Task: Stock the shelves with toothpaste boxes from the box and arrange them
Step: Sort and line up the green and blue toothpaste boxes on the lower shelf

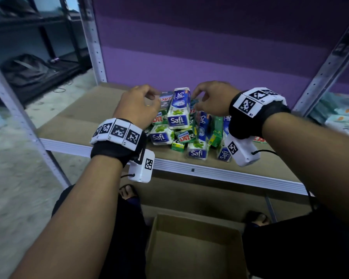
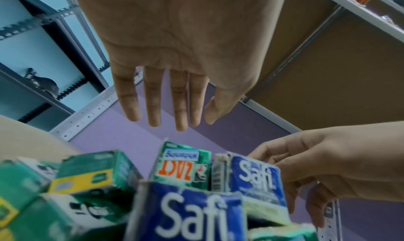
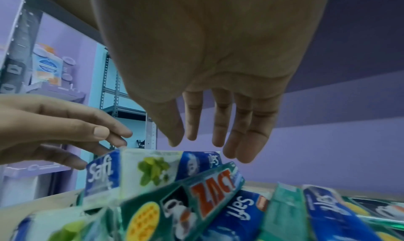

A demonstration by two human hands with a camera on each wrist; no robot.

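Note:
A heap of toothpaste boxes [image 1: 181, 133], blue-white Safi and green Zact, lies on the brown shelf board [image 1: 79, 117]. One Safi box [image 1: 179, 107] rests on top of the heap, tilted. My left hand [image 1: 155, 98] hovers at its left side and my right hand [image 1: 195, 100] at its right side. In the left wrist view my left hand [image 2: 193, 125] has straight fingers and holds nothing. The right wrist view shows my right hand [image 3: 203, 146] spread above the top Safi box [image 3: 150, 170], also holding nothing. Left fingertips [image 3: 122, 141] reach that box's end; contact is unclear.
A brown cardboard box [image 1: 155, 248] stands on the floor below the shelf, between my feet. Grey perforated uprights [image 1: 93, 41] frame the bay, and a white rail [image 1: 210, 172] runs along its front. Packaged goods [image 1: 343, 121] sit in the bay to the right.

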